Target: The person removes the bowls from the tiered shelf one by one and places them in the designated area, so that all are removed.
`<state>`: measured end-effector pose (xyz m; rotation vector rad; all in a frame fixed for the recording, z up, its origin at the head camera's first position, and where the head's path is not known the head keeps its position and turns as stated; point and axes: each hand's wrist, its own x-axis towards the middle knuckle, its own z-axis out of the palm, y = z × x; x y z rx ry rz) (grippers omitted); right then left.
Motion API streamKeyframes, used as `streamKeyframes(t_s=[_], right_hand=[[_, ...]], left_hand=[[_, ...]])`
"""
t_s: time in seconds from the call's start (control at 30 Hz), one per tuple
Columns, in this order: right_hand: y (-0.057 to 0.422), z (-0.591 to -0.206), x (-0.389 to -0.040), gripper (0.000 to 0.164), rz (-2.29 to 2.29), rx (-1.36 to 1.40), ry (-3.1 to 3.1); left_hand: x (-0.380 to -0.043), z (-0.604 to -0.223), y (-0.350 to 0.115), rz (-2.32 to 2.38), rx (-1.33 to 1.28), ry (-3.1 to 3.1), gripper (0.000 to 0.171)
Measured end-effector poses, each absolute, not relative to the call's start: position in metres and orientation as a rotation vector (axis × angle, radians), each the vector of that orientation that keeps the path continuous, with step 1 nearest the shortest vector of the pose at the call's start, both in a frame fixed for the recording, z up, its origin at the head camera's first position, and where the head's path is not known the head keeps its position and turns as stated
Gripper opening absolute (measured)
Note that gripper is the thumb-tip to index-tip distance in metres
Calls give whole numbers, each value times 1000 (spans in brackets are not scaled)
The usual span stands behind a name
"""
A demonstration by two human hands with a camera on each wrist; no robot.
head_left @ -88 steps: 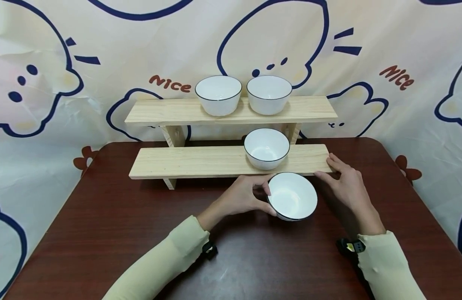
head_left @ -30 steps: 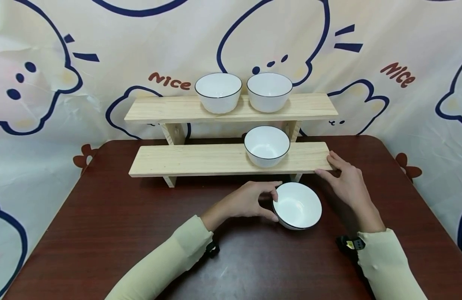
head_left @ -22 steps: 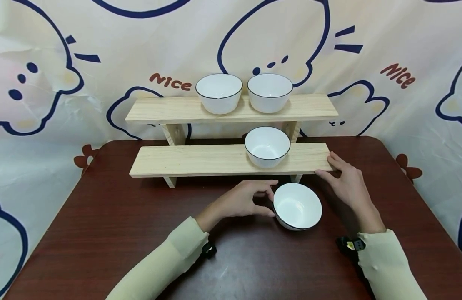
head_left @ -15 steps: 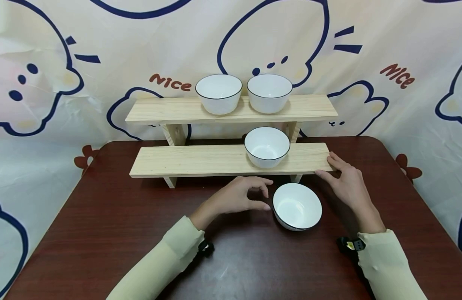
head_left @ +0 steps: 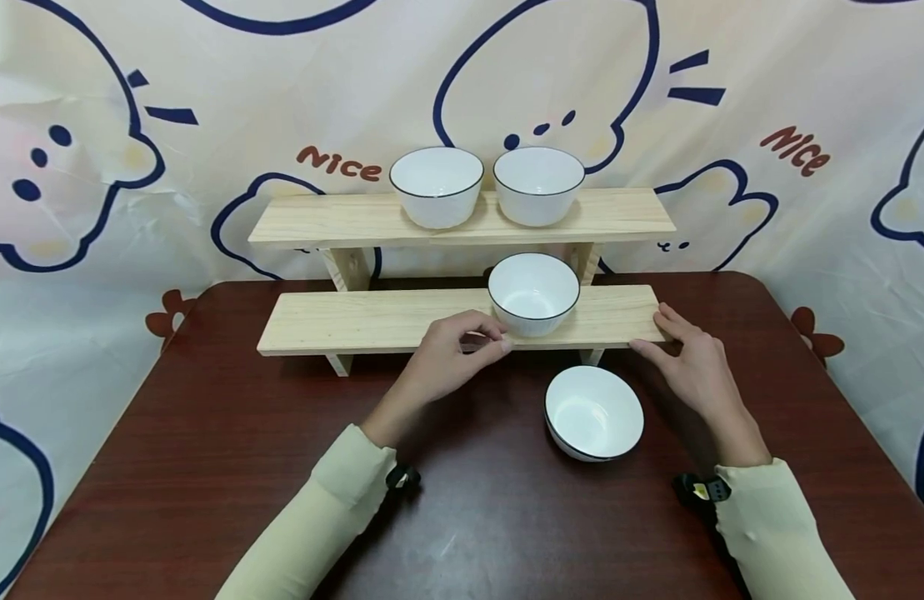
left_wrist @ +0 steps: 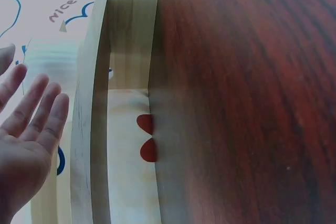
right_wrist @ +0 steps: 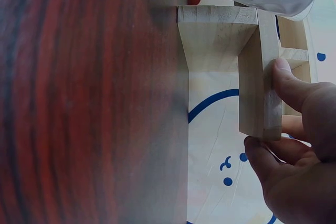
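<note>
A white dark-rimmed bowl (head_left: 534,292) stands on the lower board of a two-tier wooden shelf (head_left: 372,321). My left hand (head_left: 448,358) is at its lower left, over the board's front edge; the left wrist view shows that hand (left_wrist: 31,129) with fingers extended and nothing held. At the board's right end my right hand (head_left: 690,367) grips the corner. From the right wrist, the thumb of this hand (right_wrist: 302,156) lies on the front edge and the fingers curl at the end. A second white bowl (head_left: 594,417) sits on the table, between the hands and below the shelf.
Two more white bowls (head_left: 437,190) stand side by side on the upper board (head_left: 319,221). The shelf rests toward the back of a dark reddish-brown table (head_left: 207,467). Behind it hangs a cream cloth (head_left: 229,75) with cartoon outlines.
The left hand has let go of the front bowl, which was moved slightly right and toward me, then shifted up and left to the lower-board bowl. The right hand stays on the shelf end.
</note>
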<state>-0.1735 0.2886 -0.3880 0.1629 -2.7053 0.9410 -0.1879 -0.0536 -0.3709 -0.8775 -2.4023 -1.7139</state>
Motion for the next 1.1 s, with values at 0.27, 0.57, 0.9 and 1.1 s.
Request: streamKeyframes(t_s=[0.27, 0.57, 0.9, 1.1], right_hand=[[287, -389, -175, 68, 943, 165, -2712], [286, -390, -176, 67, 941, 165, -2709], [286, -392, -173, 66, 956, 150, -2697], [288, -391, -174, 66, 953, 142, -2695]], left_hand=[[-195, -371, -55, -1717, -771, -2298, 12], [-201, -368, -52, -1736, -668, -2284, 28], [-205, -367, -46, -1684, -586, -2328, 40], [-212, -362, -40, -1663, -594, -2362, 39]])
